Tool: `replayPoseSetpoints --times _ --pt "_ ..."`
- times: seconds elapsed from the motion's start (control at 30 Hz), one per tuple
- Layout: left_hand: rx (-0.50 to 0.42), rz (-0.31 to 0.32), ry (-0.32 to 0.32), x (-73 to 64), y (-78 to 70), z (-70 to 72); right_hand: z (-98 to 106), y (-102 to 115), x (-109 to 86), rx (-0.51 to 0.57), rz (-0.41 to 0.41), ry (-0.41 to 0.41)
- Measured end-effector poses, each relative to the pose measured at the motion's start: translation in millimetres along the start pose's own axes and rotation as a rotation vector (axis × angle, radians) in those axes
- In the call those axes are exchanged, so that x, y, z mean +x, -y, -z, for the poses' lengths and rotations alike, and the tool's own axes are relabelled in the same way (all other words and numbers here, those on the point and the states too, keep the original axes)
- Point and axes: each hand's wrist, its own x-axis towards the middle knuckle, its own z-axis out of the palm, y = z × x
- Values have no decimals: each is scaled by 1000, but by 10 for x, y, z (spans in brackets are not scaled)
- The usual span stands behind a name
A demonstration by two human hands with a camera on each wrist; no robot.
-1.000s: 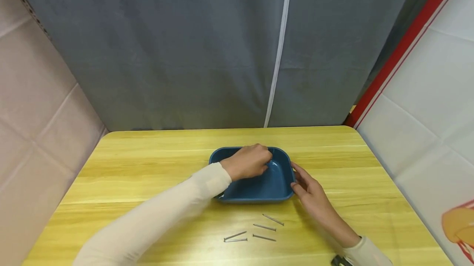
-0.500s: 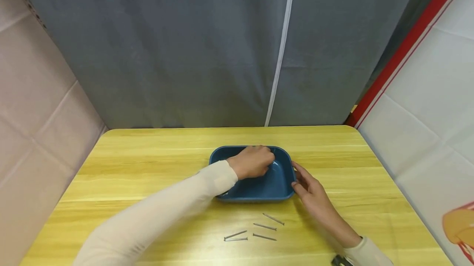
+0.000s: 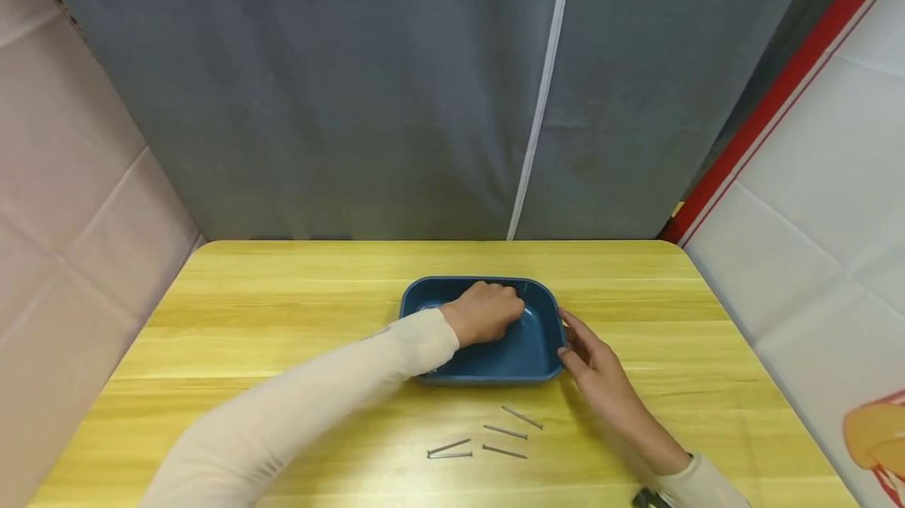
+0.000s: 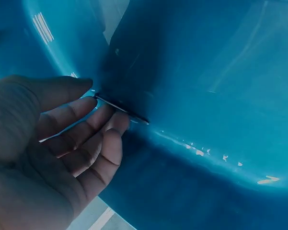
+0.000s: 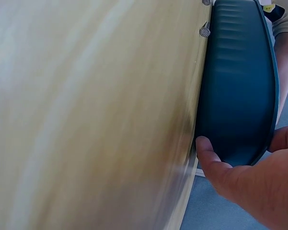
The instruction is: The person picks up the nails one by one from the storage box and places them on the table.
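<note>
A deep blue tray with rounded corners stands on the table. Inside it, my left hand reaches down with curled fingers. In the left wrist view, a thin dark nail lies at the fingertips of that hand, one end between thumb and forefinger. From above, the left hand itself hides this nail. At the tray's right end, my right hand holds the outer wall near the front corner, thumb and fingers bent against it. In the right wrist view, the right thumb touches the tray's lower side.
Several loose nails lie on the wooden table in front of the tray. A grey curtain hangs behind the table. White panels rise at the sides, the right one edged with red.
Inside the tray, my left hand has shifted slightly to the right. My right hand keeps its place on the tray. The nails on the table lie as before.
</note>
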Motion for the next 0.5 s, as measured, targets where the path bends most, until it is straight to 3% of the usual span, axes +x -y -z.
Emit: replayPoseSetpoints --times 0.5 --pt "-6 22 -18 12 -44 -32 34 -1 -27 -25 -10 -2"
